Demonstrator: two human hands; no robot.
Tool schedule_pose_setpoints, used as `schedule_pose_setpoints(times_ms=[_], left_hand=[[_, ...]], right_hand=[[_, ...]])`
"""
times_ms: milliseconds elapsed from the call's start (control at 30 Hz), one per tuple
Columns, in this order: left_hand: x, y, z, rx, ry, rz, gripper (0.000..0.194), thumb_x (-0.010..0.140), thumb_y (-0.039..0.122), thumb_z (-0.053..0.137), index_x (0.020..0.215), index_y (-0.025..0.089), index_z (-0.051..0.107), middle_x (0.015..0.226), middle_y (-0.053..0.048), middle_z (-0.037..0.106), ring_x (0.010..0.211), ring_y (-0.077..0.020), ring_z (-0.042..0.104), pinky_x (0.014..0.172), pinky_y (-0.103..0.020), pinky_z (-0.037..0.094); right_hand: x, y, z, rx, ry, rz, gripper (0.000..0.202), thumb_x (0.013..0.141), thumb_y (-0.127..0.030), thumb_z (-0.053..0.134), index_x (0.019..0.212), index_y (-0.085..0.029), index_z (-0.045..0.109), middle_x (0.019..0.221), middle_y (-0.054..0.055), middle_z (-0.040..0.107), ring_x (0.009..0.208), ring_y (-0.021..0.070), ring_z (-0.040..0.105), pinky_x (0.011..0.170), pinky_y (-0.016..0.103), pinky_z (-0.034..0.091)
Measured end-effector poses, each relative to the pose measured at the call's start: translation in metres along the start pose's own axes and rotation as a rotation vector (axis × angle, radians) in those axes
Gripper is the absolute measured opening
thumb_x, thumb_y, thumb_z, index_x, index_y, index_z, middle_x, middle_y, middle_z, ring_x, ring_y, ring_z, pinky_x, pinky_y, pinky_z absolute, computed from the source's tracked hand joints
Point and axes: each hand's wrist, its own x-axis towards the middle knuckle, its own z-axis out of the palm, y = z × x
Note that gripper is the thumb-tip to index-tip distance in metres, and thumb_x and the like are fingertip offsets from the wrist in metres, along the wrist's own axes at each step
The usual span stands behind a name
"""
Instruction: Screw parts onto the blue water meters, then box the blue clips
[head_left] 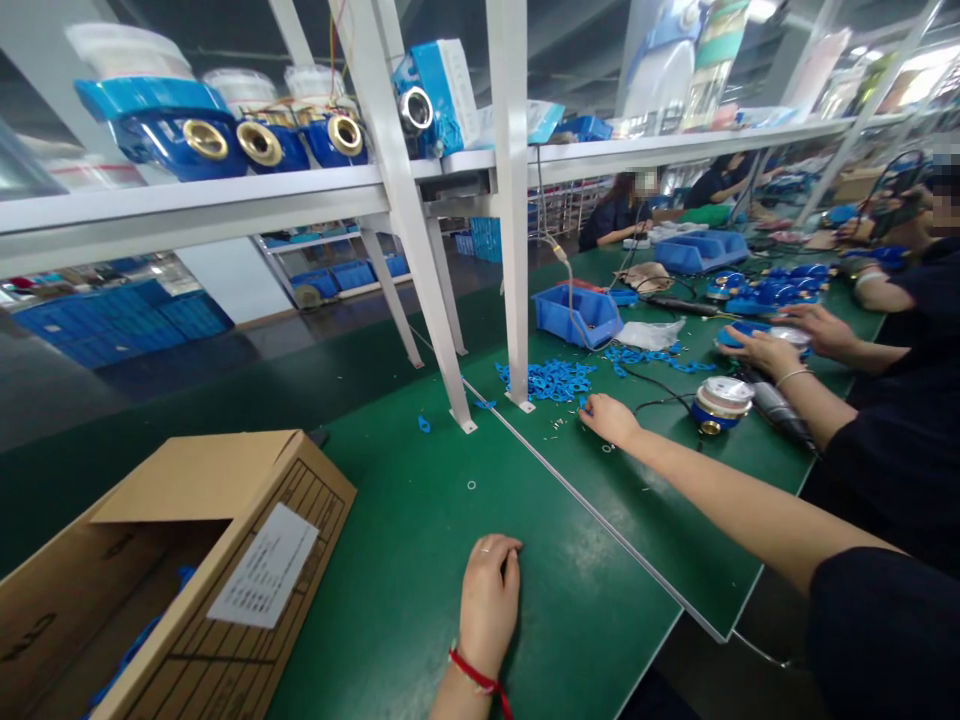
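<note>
My left hand (491, 590), with a red bracelet at its wrist, rests on the green tabletop (390, 560). Its fingers are loosely curled together, and nothing shows in them. Farther off to the right, my right hand (611, 422) reaches across the metal seam of the table, fingertips pinched on a small blue part (582, 402). Just beyond those fingertips lies a pile of blue plastic parts (555, 381). Tiny metal pieces (556, 425) are scattered beside the hand, and a clear ring (472, 485) lies beyond my left hand.
An open cardboard box (262, 560) stands at left. White shelf posts (516, 200) rise from the table. A blue bin (576, 315) is behind the pile. At right are a blue-and-white meter (721, 404), a dark tool (780, 410) with cables, and a co-worker's hands (780, 350).
</note>
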Motion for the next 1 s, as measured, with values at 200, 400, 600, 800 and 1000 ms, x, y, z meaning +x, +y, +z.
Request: schedule_pose_setpoints(times_ms=[200, 400, 600, 800, 1000], left_hand=[[0.001, -0.001, 0.001, -0.016, 0.004, -0.003, 0.025, 0.086, 0.014, 0.039, 0.086, 0.019, 0.064, 0.089, -0.006, 0.064, 0.087, -0.0186, 0.059, 0.081, -0.035, 0.050], [0.001, 0.000, 0.000, -0.029, -0.011, -0.023, 0.026, 0.086, 0.013, 0.040, 0.086, 0.020, 0.064, 0.090, -0.005, 0.064, 0.089, -0.0186, 0.058, 0.082, -0.035, 0.049], [0.000, 0.000, 0.000, -0.051, -0.026, -0.041, 0.025, 0.087, 0.014, 0.040, 0.087, 0.019, 0.064, 0.090, -0.005, 0.064, 0.089, -0.0186, 0.057, 0.083, -0.036, 0.047], [-0.001, 0.003, -0.003, -0.072, -0.040, -0.078, 0.025, 0.087, 0.013, 0.039, 0.087, 0.019, 0.063, 0.090, -0.005, 0.063, 0.089, -0.0185, 0.057, 0.083, -0.036, 0.047], [0.000, -0.010, 0.007, -0.084, 0.020, -0.027, 0.025, 0.085, 0.010, 0.038, 0.083, 0.018, 0.062, 0.086, -0.006, 0.063, 0.084, -0.0175, 0.058, 0.077, -0.032, 0.048]], right_hand=[[0.040, 0.010, -0.002, -0.010, 0.029, 0.061, 0.031, 0.089, -0.038, 0.042, 0.095, -0.012, 0.056, 0.098, 0.014, 0.058, 0.093, 0.0202, 0.056, 0.084, 0.028, 0.040], [0.043, 0.003, 0.022, -0.032, -0.010, 0.037, 0.030, 0.087, -0.035, 0.049, 0.103, -0.010, 0.054, 0.104, 0.016, 0.055, 0.093, 0.0212, 0.057, 0.082, 0.030, 0.041], [0.061, -0.002, 0.019, -0.040, 0.037, 0.049, 0.033, 0.092, -0.033, 0.039, 0.109, -0.006, 0.050, 0.108, 0.019, 0.053, 0.098, 0.0229, 0.054, 0.086, 0.035, 0.041], [0.096, -0.034, 0.014, 0.014, 0.076, -0.055, 0.046, 0.088, -0.041, 0.047, 0.124, -0.012, 0.046, 0.128, 0.018, 0.042, 0.115, 0.0272, 0.043, 0.097, 0.037, 0.033], [0.132, -0.075, 0.015, 0.066, 0.041, -0.146, 0.047, 0.084, -0.046, 0.051, 0.127, -0.027, 0.050, 0.142, 0.010, 0.031, 0.122, 0.0312, 0.035, 0.102, 0.046, 0.026]])
